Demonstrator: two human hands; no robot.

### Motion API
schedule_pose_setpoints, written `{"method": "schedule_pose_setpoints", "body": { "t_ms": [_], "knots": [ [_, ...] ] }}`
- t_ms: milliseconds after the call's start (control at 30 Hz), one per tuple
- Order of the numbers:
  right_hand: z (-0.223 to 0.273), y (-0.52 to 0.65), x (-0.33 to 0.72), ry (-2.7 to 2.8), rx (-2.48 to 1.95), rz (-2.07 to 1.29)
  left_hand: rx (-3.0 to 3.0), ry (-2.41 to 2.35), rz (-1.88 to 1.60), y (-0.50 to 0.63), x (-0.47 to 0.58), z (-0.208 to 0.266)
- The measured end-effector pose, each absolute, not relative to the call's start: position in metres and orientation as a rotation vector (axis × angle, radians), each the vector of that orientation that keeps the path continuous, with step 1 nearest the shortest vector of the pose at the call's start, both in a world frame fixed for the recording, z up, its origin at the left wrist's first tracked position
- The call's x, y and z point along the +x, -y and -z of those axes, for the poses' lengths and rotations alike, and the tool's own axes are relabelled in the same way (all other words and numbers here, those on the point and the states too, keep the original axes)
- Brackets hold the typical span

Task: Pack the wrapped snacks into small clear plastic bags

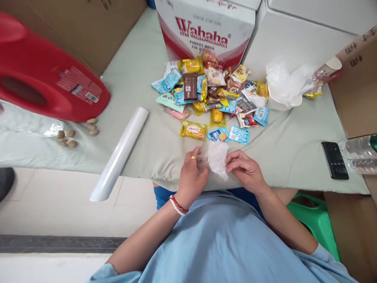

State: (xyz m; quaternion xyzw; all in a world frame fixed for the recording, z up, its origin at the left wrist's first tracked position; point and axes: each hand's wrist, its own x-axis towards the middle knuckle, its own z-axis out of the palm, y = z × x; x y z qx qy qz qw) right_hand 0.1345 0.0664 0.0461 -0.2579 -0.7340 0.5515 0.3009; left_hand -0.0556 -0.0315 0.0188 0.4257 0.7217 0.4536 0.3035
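Observation:
A small crumpled clear plastic bag [218, 159] lies at the table's near edge, between my two hands. My right hand [246, 169] pinches the bag's right edge between thumb and fingers. On the other side, my left hand [193, 173] is held with thumb and fingers apart and slightly blurred, close to the bag and holding nothing visible. Just beyond the bag lie a yellow wrapped snack [193, 130] and two blue snack packets, one at the middle [218, 135] and one further right [239, 135]. Behind them spreads a pile of mixed wrapped snacks [210, 88].
A Wahaha water carton [206, 33] stands behind the pile. White paper cups [284, 100] with plastic bags are to its right. A plastic roll [119, 155] overhangs the front edge near a red jug [50, 74]. A phone [335, 160] and bottles [361, 147] lie right.

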Motion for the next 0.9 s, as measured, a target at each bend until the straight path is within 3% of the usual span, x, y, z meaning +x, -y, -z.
{"method": "schedule_pose_setpoints", "body": {
  "t_ms": [133,300,500,900],
  "knots": [
    [-0.047,-0.072,0.139,1.988,-0.734,-1.455,0.951,-1.932,-1.165,0.017,-0.056,-0.022],
    [-0.035,-0.081,0.136,1.508,-1.15,-1.565,1.035,-1.926,-1.179,0.015,-0.05,-0.027],
    [-0.028,-0.087,0.125,1.639,-1.178,-1.825,0.784,-1.775,-1.283,0.013,-0.054,-0.034],
    [-0.042,-0.118,0.177,1.401,-1.386,-1.535,0.122,-1.586,-1.601,-0.003,-0.083,-0.028]
  ]
}}
